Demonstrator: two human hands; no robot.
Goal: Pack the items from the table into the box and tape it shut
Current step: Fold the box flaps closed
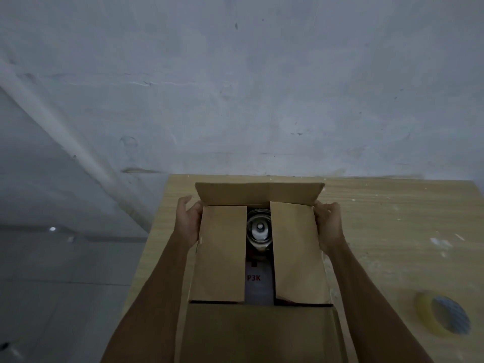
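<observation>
The box [222, 252] sits between the hands: left hand [188, 222] pressed flat against its left side, right hand [328, 225] with fingers curled round its far right corner.

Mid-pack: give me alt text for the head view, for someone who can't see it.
A left hand and right hand sit at the far corners of a brown cardboard box on a light wooden table, side flaps folded in, end flaps open. The gap shows a glass jar and a white P3K case; a yellow tape roll lies right.
</observation>
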